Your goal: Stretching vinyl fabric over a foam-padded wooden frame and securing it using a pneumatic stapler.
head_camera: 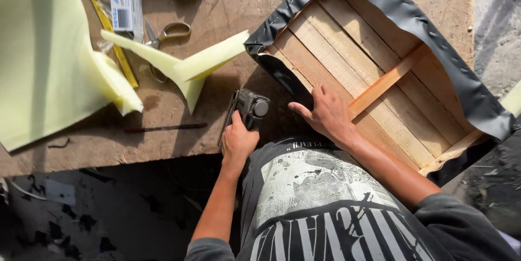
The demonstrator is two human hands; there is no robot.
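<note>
Stapling step in hand: left hand (pixel 237 142) clenched on grey metal staple gun (pixel 251 108), muzzle at black vinyl cover (pixel 282 79) folded over slatted wooden seat frame (pixel 358 71) on worn wooden bench (pixel 179 109). Right hand (pixel 324 113) released, flat, pressing vinyl. Next, probably: hold vinyl taut, seat muzzle flush.

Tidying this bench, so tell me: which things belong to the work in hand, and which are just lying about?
In use: staple gun gripped by left hand; wooden frame with black covering, pressed by right hand.

Lying about: scissors, foam offcut, foam sheet, small box, yellow ruler.
</note>
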